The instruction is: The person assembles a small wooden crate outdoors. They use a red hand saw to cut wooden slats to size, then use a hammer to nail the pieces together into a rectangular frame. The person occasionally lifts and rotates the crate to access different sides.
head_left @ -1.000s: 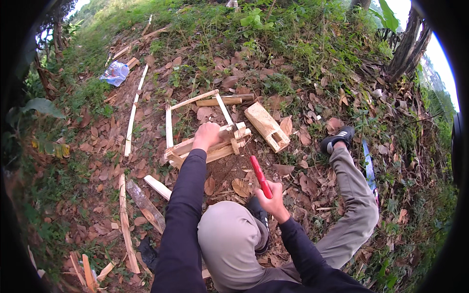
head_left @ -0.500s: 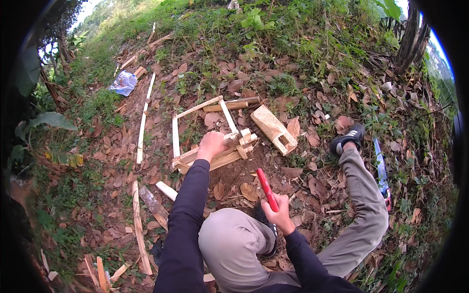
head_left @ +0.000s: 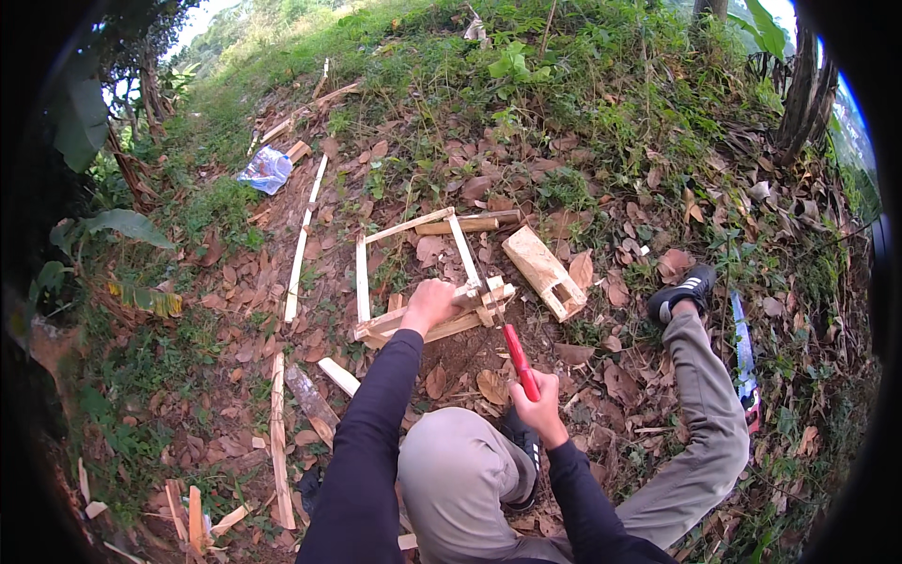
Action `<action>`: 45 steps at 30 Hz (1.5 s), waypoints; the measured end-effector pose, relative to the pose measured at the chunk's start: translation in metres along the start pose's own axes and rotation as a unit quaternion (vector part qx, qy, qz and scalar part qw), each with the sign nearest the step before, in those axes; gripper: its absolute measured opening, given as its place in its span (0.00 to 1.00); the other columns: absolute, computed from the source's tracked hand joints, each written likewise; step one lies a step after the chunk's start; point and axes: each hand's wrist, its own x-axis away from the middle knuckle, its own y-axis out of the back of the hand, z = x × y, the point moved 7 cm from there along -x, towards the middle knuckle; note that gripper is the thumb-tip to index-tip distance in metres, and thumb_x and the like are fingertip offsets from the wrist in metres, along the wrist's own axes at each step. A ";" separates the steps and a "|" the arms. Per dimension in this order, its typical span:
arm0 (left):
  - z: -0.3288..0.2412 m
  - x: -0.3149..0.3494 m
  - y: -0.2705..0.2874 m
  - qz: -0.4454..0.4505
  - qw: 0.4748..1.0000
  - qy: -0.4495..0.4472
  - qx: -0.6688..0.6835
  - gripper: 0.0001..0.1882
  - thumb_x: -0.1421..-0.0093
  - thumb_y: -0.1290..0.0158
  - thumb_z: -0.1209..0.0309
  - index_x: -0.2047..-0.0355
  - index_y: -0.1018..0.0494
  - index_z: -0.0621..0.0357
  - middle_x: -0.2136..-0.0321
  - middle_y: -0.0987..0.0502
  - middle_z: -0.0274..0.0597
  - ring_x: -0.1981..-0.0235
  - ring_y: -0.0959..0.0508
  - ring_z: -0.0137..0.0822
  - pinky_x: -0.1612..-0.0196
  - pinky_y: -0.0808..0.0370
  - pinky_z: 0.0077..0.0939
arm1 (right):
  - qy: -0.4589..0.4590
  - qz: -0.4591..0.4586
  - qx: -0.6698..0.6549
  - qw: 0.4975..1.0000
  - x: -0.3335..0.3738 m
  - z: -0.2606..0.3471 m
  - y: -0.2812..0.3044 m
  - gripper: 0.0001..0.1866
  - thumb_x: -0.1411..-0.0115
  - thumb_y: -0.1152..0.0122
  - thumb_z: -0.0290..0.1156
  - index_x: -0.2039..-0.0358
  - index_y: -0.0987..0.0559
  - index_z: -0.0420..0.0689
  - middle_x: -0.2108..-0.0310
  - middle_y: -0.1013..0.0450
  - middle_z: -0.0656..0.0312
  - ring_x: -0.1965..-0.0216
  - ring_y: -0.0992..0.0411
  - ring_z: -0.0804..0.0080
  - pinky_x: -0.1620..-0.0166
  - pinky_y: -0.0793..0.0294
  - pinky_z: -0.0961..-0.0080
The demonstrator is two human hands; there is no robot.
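My left hand (head_left: pixel 431 305) is closed over the near side of a light wooden frame (head_left: pixel 363 280), pressing on its stacked near strips close to the right corner. In my right hand (head_left: pixel 536 402) is the red handle (head_left: pixel 520 352) of a saw. Its thin dark blade (head_left: pixel 485 286) shows almost edge-on and runs across the frame's near right corner (head_left: pixel 495 303). How deep the blade sits in the wood I cannot tell. The frame stands tilted on the ground, its far rail and two side pieces visible.
A pale wood block (head_left: pixel 545 273) with a square hole lies right of the frame. Beyond the frame is a short log (head_left: pixel 458 227). Long wood strips (head_left: pixel 303 244) lie at left, near a plastic bag (head_left: pixel 266 170). Another saw (head_left: pixel 743 346) rests by my right leg. Dry leaves cover the ground.
The red handle has moved forward, nearer the frame's corner. My left hand keeps its hold on the frame. The whole view has shifted slightly.
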 end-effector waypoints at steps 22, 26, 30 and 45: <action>0.006 -0.002 0.009 -0.010 1.000 0.012 -0.019 0.24 0.54 0.31 0.50 0.74 0.18 0.62 0.73 0.18 0.52 0.66 0.16 0.48 0.59 0.19 0.40 | 0.005 0.011 -0.008 1.000 0.031 0.008 0.007 0.15 0.50 0.40 0.29 0.85 0.35 0.38 0.90 0.44 0.60 0.87 0.43 0.75 0.79 0.42 0.70; 0.002 0.002 0.000 -0.018 1.000 -0.004 0.017 0.22 0.54 0.33 0.52 0.74 0.20 0.61 0.73 0.18 0.53 0.67 0.17 0.50 0.60 0.20 0.42 | 0.015 -0.003 -0.029 0.999 0.009 -0.001 0.006 0.16 0.50 0.39 0.30 0.85 0.36 0.39 0.90 0.45 0.63 0.86 0.45 0.78 0.80 0.45 0.71; -0.007 0.007 -0.003 -0.044 0.999 -0.011 0.005 0.20 0.53 0.33 0.53 0.73 0.20 0.58 0.74 0.19 0.52 0.68 0.17 0.50 0.62 0.20 0.43 | 0.008 -0.012 -0.020 1.000 -0.039 -0.002 -0.011 0.15 0.50 0.40 0.29 0.85 0.35 0.38 0.89 0.43 0.59 0.86 0.43 0.75 0.79 0.43 0.69; -0.015 0.020 0.006 -0.025 0.999 0.021 0.038 0.16 0.53 0.33 0.59 0.70 0.20 0.56 0.74 0.18 0.51 0.67 0.17 0.52 0.61 0.21 0.46 | 0.021 -0.035 0.001 0.999 -0.018 0.007 -0.025 0.15 0.51 0.38 0.30 0.86 0.34 0.40 0.90 0.40 0.58 0.89 0.38 0.68 0.79 0.38 0.68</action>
